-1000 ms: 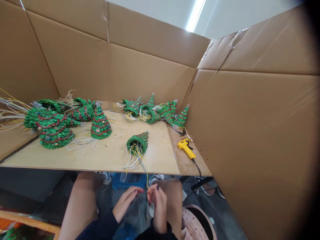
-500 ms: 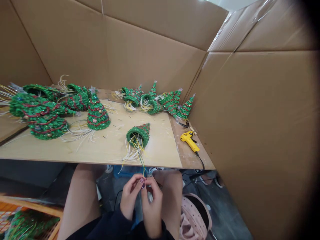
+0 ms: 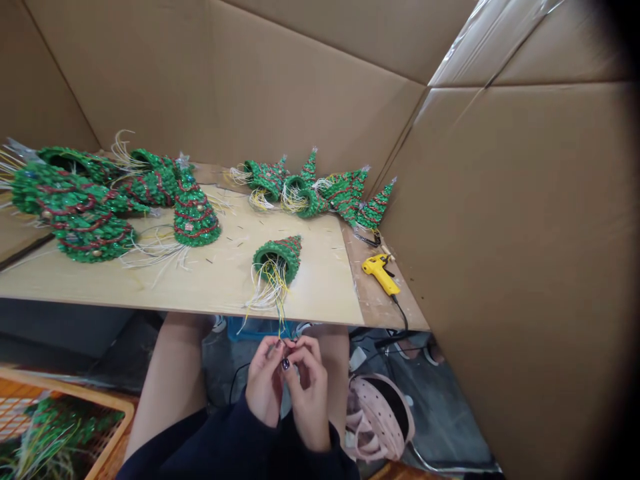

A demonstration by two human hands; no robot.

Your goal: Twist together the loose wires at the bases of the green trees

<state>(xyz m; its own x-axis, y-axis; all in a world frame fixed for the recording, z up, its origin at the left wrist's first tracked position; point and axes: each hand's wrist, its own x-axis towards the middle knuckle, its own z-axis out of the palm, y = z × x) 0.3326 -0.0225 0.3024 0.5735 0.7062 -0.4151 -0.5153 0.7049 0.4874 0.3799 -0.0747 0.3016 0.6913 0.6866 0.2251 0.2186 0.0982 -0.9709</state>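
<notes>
A small green Christmas tree (image 3: pixel 281 257) with red garland lies on its side on the table, its hollow base facing me. White and yellow wires (image 3: pixel 270 288) spill from that base, and a few strands run over the table edge to my fingers. My left hand (image 3: pixel 265 377) pinches these wires between thumb and fingertips. Close against it, my right hand (image 3: pixel 307 387) is closed too, its fingertips meeting at the wire ends. Whatever lies between the right fingertips is too small to make out clearly.
More decorated trees, one upright tree (image 3: pixel 194 213) among them, stand or lie at the left and back. A yellow glue gun (image 3: pixel 381 273) rests at the right. Cardboard walls (image 3: pixel 320 73) enclose the table (image 3: pixel 165 290). An orange crate (image 3: pixel 107 430) and a pink bag (image 3: pixel 380 417) are below.
The view has tilted slightly downward. My right fingers have shifted their hold at the wire ends, while my left hand keeps its pinch. The tree on the table has stayed put.
</notes>
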